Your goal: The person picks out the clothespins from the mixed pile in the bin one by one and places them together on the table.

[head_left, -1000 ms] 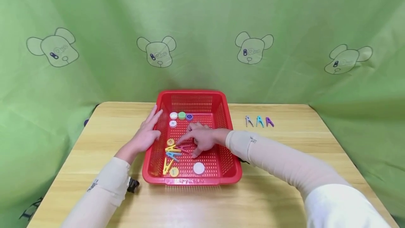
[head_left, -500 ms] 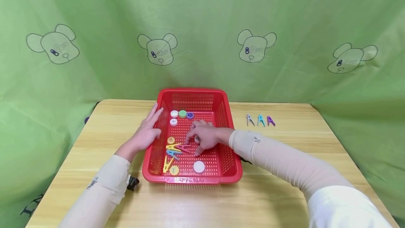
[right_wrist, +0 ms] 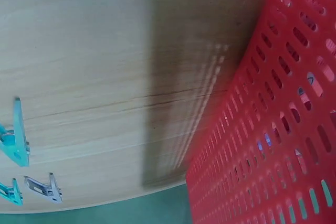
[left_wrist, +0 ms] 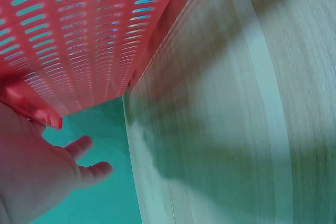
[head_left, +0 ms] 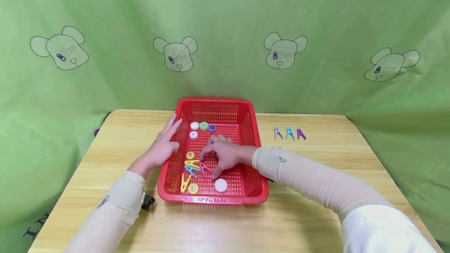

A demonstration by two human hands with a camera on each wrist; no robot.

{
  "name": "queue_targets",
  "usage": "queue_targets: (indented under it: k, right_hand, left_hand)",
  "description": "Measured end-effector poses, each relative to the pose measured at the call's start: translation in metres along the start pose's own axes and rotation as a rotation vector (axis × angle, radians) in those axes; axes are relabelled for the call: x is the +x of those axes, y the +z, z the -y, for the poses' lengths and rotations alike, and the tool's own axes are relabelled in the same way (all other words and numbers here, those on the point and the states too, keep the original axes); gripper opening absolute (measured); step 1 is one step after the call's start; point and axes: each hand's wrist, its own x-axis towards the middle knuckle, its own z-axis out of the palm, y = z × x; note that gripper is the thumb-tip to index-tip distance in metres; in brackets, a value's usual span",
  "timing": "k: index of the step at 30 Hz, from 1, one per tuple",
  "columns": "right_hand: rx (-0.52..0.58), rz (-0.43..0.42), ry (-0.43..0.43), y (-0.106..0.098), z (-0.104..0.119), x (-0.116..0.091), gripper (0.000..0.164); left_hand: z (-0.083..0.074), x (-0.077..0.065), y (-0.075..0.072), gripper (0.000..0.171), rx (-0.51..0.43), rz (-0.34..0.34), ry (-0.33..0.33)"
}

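Note:
In the head view a red plastic basket (head_left: pixel 213 200) stands on the wooden table. My left hand (head_left: pixel 162 147) rests on its left rim with fingers straight. Inside the basket, my right hand (head_left: pixel 225 153) has thumb and index finger at opposite ends of a pink clothespin (head_left: pixel 203 166), gripping it low over the basket floor; other fingers are curled. Beside it lie a yellow clothespin (head_left: pixel 191 163) and a blue one (head_left: pixel 190 169). Another yellow clothespin (head_left: pixel 184 185) lies nearer the front. The right wrist view shows the basket's outer wall (right_wrist: pixel 273 129), not the hand.
Several bottle caps lie in the basket, including a green cap (head_left: pixel 203 125), a purple cap (head_left: pixel 212 128) and a large white cap (head_left: pixel 220 185). On the table at right stand a grey clothespin (head_left: pixel 277 132), a blue one (head_left: pixel 290 133) and a purple one (head_left: pixel 301 134). My sleeve partly covers another blue clothespin (head_left: pixel 279 148).
My right hand has shifted slightly left and toward the front. The pink clothespin has turned so its legs point toward the front. My left hand stays on the rim.

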Motion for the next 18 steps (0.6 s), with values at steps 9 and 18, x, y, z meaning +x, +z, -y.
queue_targets:
  k: [9,18]
  right_hand:
    - [0.035,0.058,0.015,-0.0013,-0.002,0.0006,0.059]
    - [-0.013,0.037,0.017,0.0015,-0.0038,0.005,0.06]
  left_hand:
    - [0.0033,0.0016,0.0007,0.091,-0.012,0.0,-0.005]
    - [0.0039,0.0012,0.0004,0.093,-0.029,0.001,-0.015]
